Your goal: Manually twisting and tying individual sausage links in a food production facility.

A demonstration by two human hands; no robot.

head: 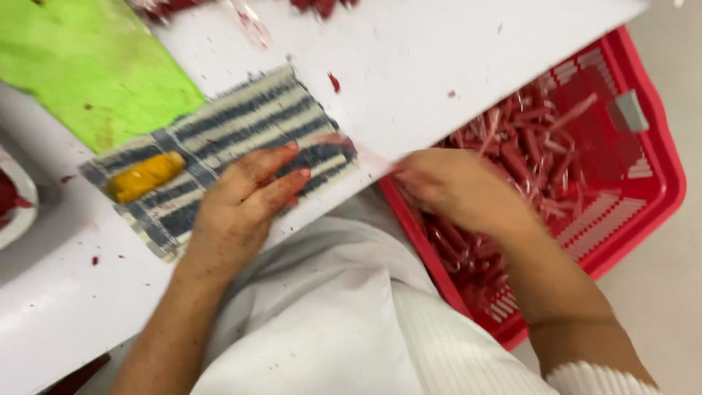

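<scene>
Head view: left hand [245, 197] lies flat, palm down, fingers stretched out and stained red, on a blue-and-cream striped cloth [241, 124] at the near edge of the white table [453, 66]; it grasps nothing. A yellow object [146, 175] sits on the cloth's left end. Green board [88, 66] just beyond the cloth. Right hand [453, 190] is blurred, at the table edge over a red plastic basket [658, 183] filled with thin red strips [534, 139]; cannot tell its grip or whether it holds anything.
</scene>
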